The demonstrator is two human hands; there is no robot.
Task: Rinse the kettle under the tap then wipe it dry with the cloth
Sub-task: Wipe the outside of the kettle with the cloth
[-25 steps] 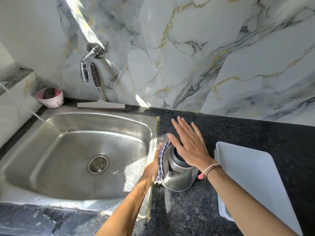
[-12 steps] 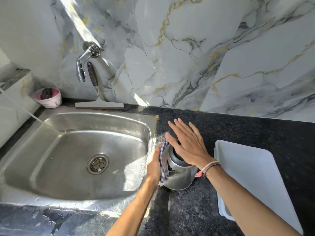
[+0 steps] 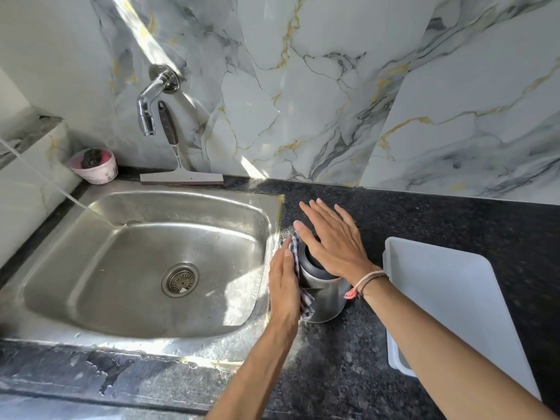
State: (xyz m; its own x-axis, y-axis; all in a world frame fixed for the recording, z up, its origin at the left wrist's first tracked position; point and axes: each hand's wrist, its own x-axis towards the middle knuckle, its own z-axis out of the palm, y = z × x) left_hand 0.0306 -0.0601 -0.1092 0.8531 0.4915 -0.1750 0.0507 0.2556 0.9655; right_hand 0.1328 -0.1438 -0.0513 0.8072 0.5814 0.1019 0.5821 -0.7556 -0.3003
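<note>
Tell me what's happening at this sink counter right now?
A person is drying a steel kettle that stands on the black counter beside the sink. The left hand presses a checked cloth flat against the kettle's side, while the right hand rests open on its top. No water is visible at the tap.

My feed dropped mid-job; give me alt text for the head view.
The left hand presses a checked cloth against the side of a steel kettle on the dark counter, right hand flat on its top. A sink lies left, a white tray right.
</note>
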